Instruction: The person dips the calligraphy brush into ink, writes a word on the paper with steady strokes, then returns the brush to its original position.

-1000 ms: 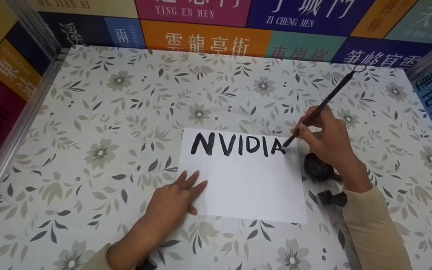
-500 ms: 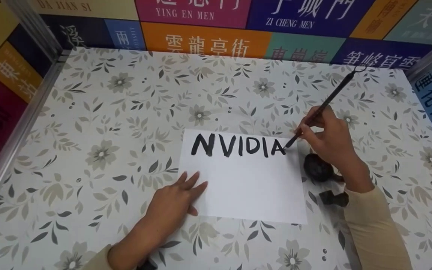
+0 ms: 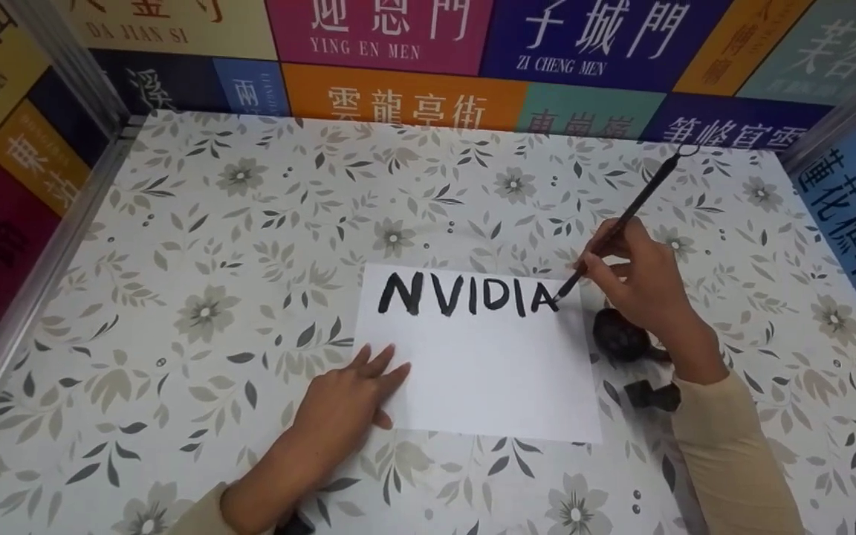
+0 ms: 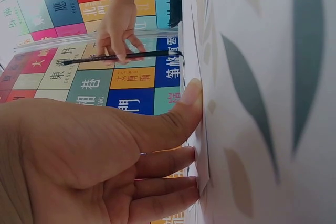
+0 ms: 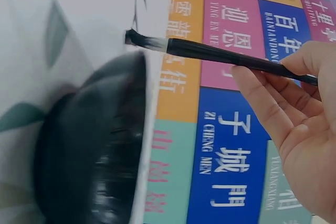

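Observation:
A white sheet of paper (image 3: 487,379) lies on the table with "NVIDIA" in thick black brush letters along its upper part. My right hand (image 3: 640,279) pinches a dark calligraphy brush (image 3: 625,215) that slants up to the right, its hanging loop at the top. In the right wrist view the inked bristles (image 5: 144,40) bend against the paper; in the head view they meet the foot of the final A. My left hand (image 3: 346,401) rests on the sheet's left edge, fingers spread. Thumb and fingertips (image 4: 191,93) press the paper in the left wrist view.
A round black bowl (image 3: 617,334) stands just right of the paper, beneath the right wrist. Nearer the right sleeve lies a small black object (image 3: 651,395). The tabletop (image 3: 212,223) has a grey floral cover, with colourful lettered panels (image 3: 398,96) behind and at both sides.
The head view has tilted up slightly, so the whole scene sits a little lower. The brush tip stays around the end of the A's right leg. My left hand keeps its place on the paper.

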`<state>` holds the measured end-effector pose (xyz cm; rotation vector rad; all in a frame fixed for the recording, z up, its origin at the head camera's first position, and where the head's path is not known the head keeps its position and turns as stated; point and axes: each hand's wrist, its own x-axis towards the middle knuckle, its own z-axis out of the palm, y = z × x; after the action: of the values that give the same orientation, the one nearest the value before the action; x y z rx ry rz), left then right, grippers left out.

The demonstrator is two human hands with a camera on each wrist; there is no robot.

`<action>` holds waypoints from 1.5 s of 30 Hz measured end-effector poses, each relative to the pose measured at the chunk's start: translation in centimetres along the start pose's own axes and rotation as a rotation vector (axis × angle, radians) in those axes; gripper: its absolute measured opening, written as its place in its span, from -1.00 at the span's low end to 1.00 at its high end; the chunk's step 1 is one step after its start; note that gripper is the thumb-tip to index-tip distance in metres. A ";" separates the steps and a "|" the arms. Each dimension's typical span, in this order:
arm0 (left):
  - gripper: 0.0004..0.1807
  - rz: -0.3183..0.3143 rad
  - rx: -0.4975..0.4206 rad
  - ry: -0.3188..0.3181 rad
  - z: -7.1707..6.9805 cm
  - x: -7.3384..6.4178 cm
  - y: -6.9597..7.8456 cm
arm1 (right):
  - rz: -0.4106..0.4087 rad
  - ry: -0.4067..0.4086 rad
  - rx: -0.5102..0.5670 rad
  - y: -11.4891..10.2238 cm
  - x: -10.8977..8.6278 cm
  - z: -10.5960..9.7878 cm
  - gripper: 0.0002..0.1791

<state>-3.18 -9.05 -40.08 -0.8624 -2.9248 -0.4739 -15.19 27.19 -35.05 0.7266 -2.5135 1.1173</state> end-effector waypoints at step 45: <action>-0.35 -0.026 -0.016 -0.031 0.1 0.1 0.0 | 0.872 -0.442 -0.045 3.4 -4.9 -7.3 -0.12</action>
<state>-3.29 -8.95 -40.11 -0.8416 -2.9680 -0.4912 -12.62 36.24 -34.56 -0.2330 -3.3486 1.2135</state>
